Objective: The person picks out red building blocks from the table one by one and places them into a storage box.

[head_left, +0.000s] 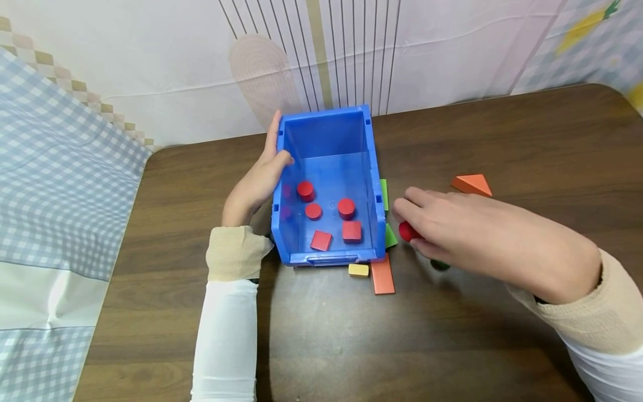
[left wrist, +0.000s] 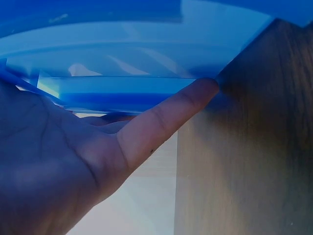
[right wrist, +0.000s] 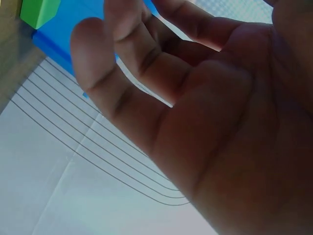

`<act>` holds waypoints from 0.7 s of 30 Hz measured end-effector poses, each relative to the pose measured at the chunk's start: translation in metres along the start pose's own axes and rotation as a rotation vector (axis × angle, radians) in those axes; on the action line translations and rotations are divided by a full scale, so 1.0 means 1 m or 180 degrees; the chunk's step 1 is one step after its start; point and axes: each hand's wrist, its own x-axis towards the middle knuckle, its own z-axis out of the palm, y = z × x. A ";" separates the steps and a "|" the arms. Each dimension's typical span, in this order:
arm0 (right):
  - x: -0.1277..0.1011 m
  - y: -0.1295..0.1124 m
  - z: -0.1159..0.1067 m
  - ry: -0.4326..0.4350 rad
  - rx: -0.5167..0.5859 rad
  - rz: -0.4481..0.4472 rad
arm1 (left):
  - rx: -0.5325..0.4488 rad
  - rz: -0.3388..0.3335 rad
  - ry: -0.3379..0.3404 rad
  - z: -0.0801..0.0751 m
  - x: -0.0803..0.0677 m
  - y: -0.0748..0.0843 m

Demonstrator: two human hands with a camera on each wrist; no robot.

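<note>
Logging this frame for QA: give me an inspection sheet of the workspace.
Surface: dark wooden table, bare patches visible.
Job's things: blue bin holds three red cylinders and two red cubes; red block lies outside under the right hand.
Clutter: orange triangle, orange bar, yellow block, green pieces beside the bin.
Hands: left hand rests flat against the bin's side; right hand over the red block, grip unclear.
Cables: nothing seen.
Surroundings: striped cloth backdrop, checked cloth at left.
</note>
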 end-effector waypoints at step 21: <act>-0.003 -0.006 -0.013 0.0647 -0.0093 -0.0321 | 0.0010 0.0035 -0.0017 0.001 0.000 -0.001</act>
